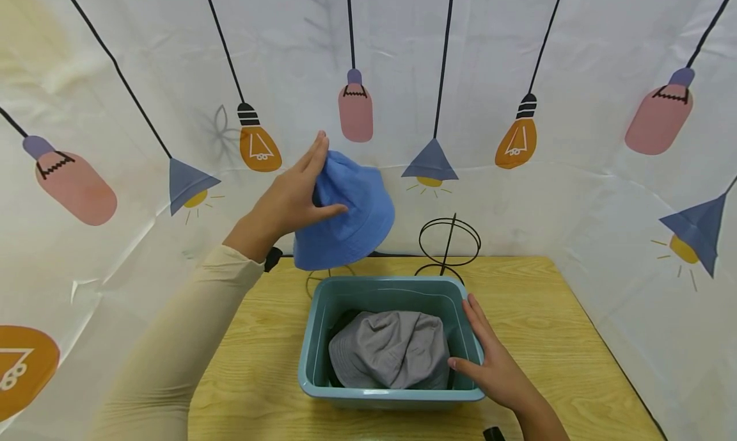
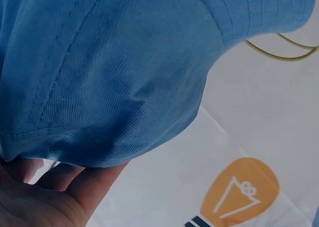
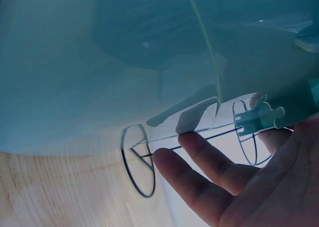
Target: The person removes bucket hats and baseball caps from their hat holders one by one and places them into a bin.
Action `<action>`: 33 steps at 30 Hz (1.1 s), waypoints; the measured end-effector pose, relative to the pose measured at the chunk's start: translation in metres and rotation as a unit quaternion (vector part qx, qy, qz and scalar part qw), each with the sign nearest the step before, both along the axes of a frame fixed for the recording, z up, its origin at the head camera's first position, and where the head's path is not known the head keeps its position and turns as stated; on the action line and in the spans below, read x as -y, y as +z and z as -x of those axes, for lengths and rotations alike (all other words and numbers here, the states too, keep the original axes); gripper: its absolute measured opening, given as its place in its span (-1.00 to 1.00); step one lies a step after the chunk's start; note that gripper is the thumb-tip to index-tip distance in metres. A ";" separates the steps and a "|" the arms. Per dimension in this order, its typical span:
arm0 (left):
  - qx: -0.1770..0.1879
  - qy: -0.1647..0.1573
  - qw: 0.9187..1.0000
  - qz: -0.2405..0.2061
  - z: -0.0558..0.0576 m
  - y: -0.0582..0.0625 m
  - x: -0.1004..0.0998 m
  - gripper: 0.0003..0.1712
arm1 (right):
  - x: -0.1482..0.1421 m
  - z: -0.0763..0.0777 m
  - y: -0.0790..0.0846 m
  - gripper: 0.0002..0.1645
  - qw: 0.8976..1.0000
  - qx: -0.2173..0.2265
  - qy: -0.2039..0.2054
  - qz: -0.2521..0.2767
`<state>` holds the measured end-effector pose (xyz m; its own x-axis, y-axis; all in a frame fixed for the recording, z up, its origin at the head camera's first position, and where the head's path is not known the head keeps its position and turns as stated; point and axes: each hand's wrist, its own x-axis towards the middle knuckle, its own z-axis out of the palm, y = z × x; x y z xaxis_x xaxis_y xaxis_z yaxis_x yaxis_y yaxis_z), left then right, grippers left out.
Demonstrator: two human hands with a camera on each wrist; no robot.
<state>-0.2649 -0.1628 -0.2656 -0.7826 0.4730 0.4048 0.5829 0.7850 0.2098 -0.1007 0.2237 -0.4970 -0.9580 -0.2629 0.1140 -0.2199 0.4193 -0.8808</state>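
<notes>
My left hand holds a blue bucket hat tilted above the back left of the bin, thumb across its front and fingers stretched along the crown. The left wrist view shows fingertips against the crown. A teal plastic bin stands on the table; my right hand grips its right rim, thumb inside and fingers outside. Those fingers show beside the bin wall in the right wrist view. A crumpled grey hat lies inside the bin, with something dark partly hidden beneath it.
Behind the bin, a black wire stand rises from the wooden table. A yellowish wire stand shows partly below the blue hat. White sheeting printed with lamps surrounds the back and sides. A small black object sits near the front edge.
</notes>
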 end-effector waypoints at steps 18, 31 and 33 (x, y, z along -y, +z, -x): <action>-0.026 -0.086 0.996 0.002 -0.033 0.006 -0.028 0.48 | -0.001 0.001 -0.001 0.28 1.000 0.002 0.003 0.005; -0.025 -0.135 0.991 0.007 -0.048 -0.002 -0.047 0.48 | -0.001 0.001 -0.002 0.28 1.000 0.001 0.007 0.015; -0.023 -0.140 0.990 0.007 -0.050 -0.003 -0.048 0.48 | -0.001 0.002 -0.002 0.28 1.000 0.001 0.010 0.018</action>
